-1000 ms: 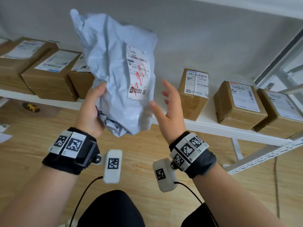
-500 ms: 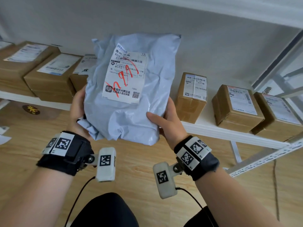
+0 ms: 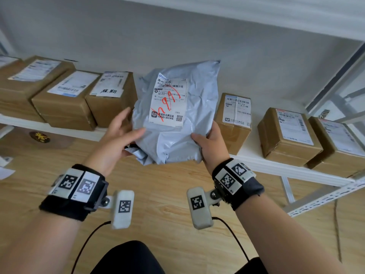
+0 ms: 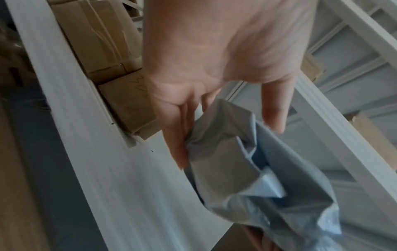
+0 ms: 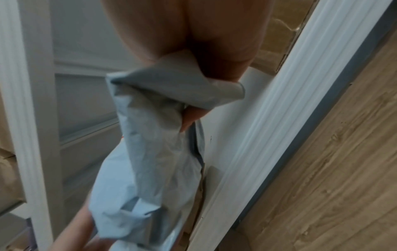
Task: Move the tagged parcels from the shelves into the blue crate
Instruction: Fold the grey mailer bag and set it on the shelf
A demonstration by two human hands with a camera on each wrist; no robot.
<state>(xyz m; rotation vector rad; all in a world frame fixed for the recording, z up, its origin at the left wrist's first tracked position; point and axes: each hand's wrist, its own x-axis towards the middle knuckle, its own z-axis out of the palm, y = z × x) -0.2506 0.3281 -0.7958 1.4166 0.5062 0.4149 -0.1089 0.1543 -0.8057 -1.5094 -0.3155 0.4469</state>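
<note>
A grey-blue plastic mailer parcel with a white label scribbled in red lies tilted over the white shelf, in the gap between cartons. My right hand grips its lower right corner, thumb on top; in the right wrist view the right hand has the parcel bunched in it. My left hand touches the parcel's left edge with straight fingers. In the left wrist view the left hand lies along the parcel's crumpled corner. The blue crate is out of view.
Brown labelled cartons stand on the shelf: three to the left, the nearest beside my left hand, and three to the right, the nearest behind my right hand. Another shelf board runs overhead. A wooden floor lies below.
The parcel came down from chest height towards the shelf gap. My right hand went from open to gripping its corner, and my left hand loosened from a grip to straight fingers.
</note>
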